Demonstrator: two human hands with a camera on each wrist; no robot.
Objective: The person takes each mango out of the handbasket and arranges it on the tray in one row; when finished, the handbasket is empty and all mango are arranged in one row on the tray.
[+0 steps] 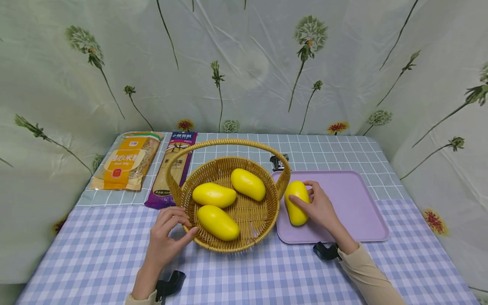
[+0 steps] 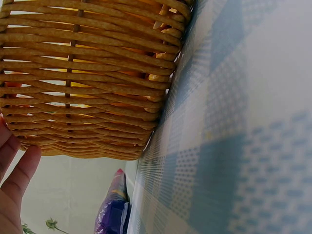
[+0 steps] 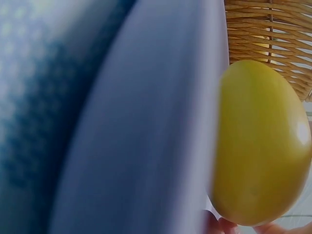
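Yellow mango (image 1: 297, 207) in hand over a lilac tray (image 1: 348, 203)

The right hand (image 1: 322, 207) clamps the mango between thumb and fingers at the tray's left end, just beside the wicker basket (image 1: 245, 214); whether the fruit bears on the tray is hard to tell. Well apart from it, the left hand (image 1: 165, 235) pinches the basket's near-left rim. Three more mangoes (image 1: 218, 223) lie inside, under the arched handle (image 1: 236, 142). Beige sleeves (image 1: 370, 275) and black wrist straps (image 1: 170, 284) show at both arms.

Beneath, blue-and-white gingham cloth (image 1: 248, 281) covers the near part of the table; behind it runs a grey-blue cloth (image 1: 335, 152) with white grid lines. Creased pale fabric (image 1: 251, 101) encloses the back and sides, printed with dandelions and red-and-yellow flower heads.

Left of the basket, a purple packet (image 1: 181, 162) reads "PASTA" beneath white Chinese characters. Beside it, an orange bag (image 1: 127, 163) with a clear window carries large Chinese characters; its smaller print is illegible. Behind the tray's far-left corner sits a small black packet (image 1: 278, 162), its white lettering too small to read.
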